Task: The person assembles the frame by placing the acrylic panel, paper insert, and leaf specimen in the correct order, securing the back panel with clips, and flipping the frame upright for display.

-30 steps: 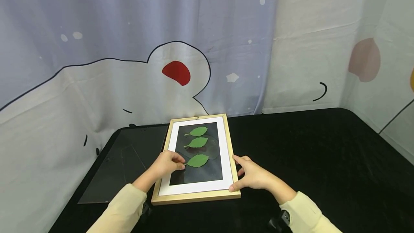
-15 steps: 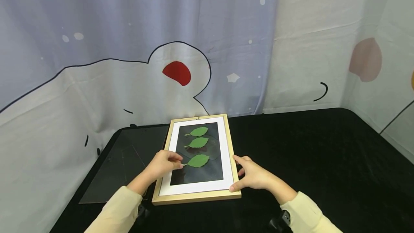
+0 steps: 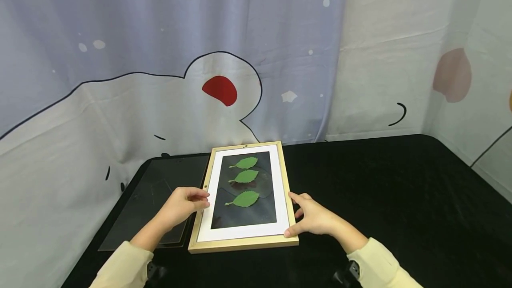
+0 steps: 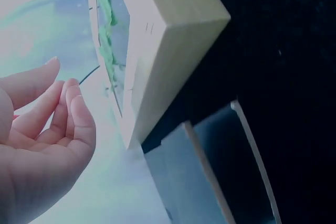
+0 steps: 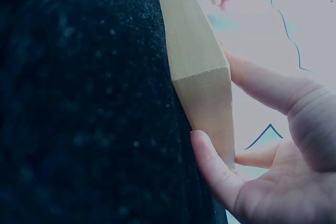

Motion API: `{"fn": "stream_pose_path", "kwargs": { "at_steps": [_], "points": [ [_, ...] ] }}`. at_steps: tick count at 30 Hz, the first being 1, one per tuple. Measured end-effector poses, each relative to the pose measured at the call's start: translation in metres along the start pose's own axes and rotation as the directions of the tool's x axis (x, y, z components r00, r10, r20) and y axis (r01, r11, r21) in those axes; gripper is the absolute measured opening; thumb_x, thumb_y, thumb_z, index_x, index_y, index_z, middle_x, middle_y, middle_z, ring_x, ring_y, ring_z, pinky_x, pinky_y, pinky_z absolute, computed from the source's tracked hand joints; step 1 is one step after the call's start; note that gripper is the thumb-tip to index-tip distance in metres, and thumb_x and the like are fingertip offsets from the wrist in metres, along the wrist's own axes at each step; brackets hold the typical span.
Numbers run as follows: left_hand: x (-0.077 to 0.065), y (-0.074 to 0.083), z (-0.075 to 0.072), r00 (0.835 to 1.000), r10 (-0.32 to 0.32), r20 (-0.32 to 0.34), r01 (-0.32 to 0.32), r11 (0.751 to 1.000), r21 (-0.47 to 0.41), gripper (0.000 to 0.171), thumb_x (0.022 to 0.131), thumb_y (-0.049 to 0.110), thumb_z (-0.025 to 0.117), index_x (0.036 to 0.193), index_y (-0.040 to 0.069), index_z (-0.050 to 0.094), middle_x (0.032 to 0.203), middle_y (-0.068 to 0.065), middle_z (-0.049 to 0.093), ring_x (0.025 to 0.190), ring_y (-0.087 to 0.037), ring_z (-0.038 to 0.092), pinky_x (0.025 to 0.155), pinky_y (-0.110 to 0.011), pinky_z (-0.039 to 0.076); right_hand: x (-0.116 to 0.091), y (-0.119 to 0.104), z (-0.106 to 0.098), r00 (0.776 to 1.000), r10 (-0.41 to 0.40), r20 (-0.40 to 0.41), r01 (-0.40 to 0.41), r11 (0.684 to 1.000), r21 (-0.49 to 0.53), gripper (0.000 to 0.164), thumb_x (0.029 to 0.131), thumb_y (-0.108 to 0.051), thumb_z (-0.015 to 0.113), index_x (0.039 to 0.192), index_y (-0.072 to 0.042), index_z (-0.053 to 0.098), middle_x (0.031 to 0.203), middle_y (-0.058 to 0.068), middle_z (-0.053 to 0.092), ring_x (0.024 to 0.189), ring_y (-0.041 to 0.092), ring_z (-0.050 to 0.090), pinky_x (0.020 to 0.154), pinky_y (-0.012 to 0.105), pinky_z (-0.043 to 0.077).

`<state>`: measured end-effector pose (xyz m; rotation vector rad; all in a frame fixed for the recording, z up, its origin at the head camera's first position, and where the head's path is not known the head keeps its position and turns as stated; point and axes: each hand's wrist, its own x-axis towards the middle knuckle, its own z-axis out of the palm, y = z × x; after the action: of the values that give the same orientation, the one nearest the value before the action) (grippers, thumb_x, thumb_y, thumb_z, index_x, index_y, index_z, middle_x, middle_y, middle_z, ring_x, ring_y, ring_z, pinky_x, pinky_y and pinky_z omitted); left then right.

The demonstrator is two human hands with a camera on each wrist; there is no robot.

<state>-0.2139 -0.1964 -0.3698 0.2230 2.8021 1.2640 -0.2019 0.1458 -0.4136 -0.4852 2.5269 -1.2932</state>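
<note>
A light wooden picture frame [image 3: 243, 245] lies on the black table, with a white mat [image 3: 216, 234] around a dark picture area. Three green serrated leaves sit in a column there: a lower leaf [image 3: 246, 198], a middle leaf [image 3: 246, 176] and an upper leaf [image 3: 246, 162]. My left hand [image 3: 182, 207] hovers over the frame's left side, fingers loosely bent with nothing between them; the left wrist view shows it apart from the frame. My right hand [image 3: 316, 218] grips the frame's right edge near the front corner, thumb on the rim and a finger against the outer side [image 5: 210, 108].
Left of the frame lies a thin dark, glossy sheet [image 3: 136, 221], its edges showing in the left wrist view as clear panels [image 4: 184, 182]. A patterned curtain [image 3: 160, 21] hangs behind the black table [image 3: 380, 190].
My left hand has let go of the lower leaf's stem and moved left, from above the dark picture area to the frame's left side. The leaves and my right hand keep their places.
</note>
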Motion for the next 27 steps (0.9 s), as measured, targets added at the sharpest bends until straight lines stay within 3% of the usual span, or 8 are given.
{"fn": "stream_pose_path", "kwargs": {
  "at_steps": [12, 20, 27],
  "points": [
    [-0.018, -0.011, -0.026, 0.998, -0.054, -0.01, 0.055, 0.998, 0.013, 0.032, 0.089, 0.012, 0.069, 0.115, -0.005, 0.065, 0.103, -0.01, 0.069, 0.092, -0.02, 0.064, 0.079, -0.037, 0.053, 0.0, 0.0, 0.0, 1.0, -0.004, 0.005, 0.004, 1.0, 0.001, 0.105, 0.065, -0.018, 0.089, 0.145, 0.01, 0.029, 0.127, 0.022, 0.042, 0.095, 0.024, 0.059, 0.072, 0.032, 0.051],
    [-0.029, -0.029, -0.043, 0.997, -0.077, -0.019, 0.077, 0.997, 0.008, 0.04, 0.09, 0.018, 0.069, 0.121, -0.005, 0.061, 0.112, -0.016, 0.066, 0.096, -0.022, 0.063, 0.081, -0.039, 0.052, 0.0, -0.001, 0.0, 1.0, 0.01, -0.001, -0.01, 1.0, -0.003, 0.104, 0.064, -0.018, 0.089, 0.145, 0.009, 0.03, 0.126, 0.022, 0.043, 0.095, 0.024, 0.059, 0.071, 0.032, 0.051],
    [-0.039, -0.049, -0.059, 0.992, -0.125, -0.028, 0.125, 0.992, 0.0, 0.049, 0.091, 0.023, 0.068, 0.128, -0.007, 0.055, 0.114, -0.015, 0.065, 0.096, -0.015, 0.061, 0.082, -0.037, 0.051, 0.0, -0.002, 0.0, 1.0, 0.011, 0.001, -0.011, 1.0, 0.0, 0.104, 0.064, -0.018, 0.089, 0.145, 0.009, 0.03, 0.127, 0.022, 0.043, 0.095, 0.024, 0.059, 0.071, 0.031, 0.051]
  ]
}}
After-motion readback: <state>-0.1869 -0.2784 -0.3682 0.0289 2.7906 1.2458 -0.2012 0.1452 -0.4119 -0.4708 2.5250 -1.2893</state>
